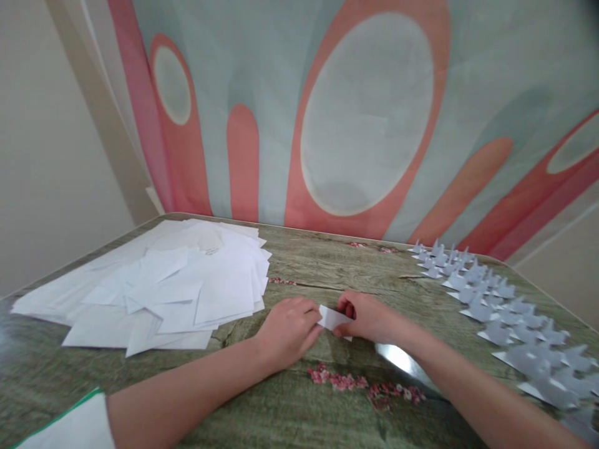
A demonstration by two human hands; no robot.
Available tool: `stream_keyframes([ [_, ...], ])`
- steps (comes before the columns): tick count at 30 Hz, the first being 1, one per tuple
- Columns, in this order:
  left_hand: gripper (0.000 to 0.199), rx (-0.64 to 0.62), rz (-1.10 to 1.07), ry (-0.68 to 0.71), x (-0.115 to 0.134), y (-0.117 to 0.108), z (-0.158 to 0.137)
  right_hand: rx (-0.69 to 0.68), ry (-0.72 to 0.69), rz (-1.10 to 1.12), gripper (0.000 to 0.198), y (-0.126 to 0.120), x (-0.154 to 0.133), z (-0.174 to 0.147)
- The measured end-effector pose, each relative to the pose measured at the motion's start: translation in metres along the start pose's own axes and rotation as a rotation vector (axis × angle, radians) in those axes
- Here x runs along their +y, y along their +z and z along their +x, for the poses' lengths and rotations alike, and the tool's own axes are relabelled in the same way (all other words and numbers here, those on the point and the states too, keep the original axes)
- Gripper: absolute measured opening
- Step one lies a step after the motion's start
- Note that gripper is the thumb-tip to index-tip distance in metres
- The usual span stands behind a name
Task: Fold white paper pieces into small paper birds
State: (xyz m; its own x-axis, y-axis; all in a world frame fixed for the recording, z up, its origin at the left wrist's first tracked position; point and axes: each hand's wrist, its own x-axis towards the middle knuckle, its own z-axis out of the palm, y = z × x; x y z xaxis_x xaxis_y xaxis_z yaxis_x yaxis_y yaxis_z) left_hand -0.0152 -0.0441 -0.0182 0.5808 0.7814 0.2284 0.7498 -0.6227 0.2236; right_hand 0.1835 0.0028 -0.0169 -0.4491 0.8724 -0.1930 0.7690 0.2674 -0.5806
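Observation:
A small folded piece of white paper [331,318] is held between my two hands, just above the middle of the table. My left hand [290,329] pinches its left end with the fingertips. On the other side, my right hand [367,317] has its thumb and curled fingers closed on the paper's right part. A lower corner of the paper peeks out below the right thumb. The finer folds are too small to make out.
A wide, untidy pile of white paper sheets [229,280] covers the left of the wood-patterned table [299,259]. Rows of several folded white paper figures [475,271] with upright points line the right side. A patterned backdrop [271,75] rises behind the table.

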Motion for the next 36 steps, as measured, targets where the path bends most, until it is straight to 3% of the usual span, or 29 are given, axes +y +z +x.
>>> stream_keyframes([
  [4,0.031,0.060,-0.202,-0.077,-0.005,0.002,0.001,-0.042,-0.063,0.036,0.017,-0.003,0.001,0.000],
  [7,0.043,0.103,-0.359,-0.148,-0.006,0.003,0.002,-0.069,-0.104,0.185,0.026,-0.006,0.003,-0.004],
  [12,0.032,0.093,-0.683,-0.270,-0.005,0.005,0.011,-0.033,-0.040,0.492,0.035,-0.005,0.006,-0.014],
  [18,0.045,0.053,-1.161,-0.374,0.001,0.014,0.027,0.046,-0.020,0.678,0.034,0.005,0.004,-0.022],
  [25,0.039,0.086,-1.204,-0.422,0.004,0.023,0.041,0.113,-0.011,0.773,0.035,0.011,0.008,-0.025],
  [36,0.034,0.111,-1.159,-0.327,0.007,0.030,0.038,0.136,-0.019,0.755,0.034,0.015,0.008,-0.026],
])
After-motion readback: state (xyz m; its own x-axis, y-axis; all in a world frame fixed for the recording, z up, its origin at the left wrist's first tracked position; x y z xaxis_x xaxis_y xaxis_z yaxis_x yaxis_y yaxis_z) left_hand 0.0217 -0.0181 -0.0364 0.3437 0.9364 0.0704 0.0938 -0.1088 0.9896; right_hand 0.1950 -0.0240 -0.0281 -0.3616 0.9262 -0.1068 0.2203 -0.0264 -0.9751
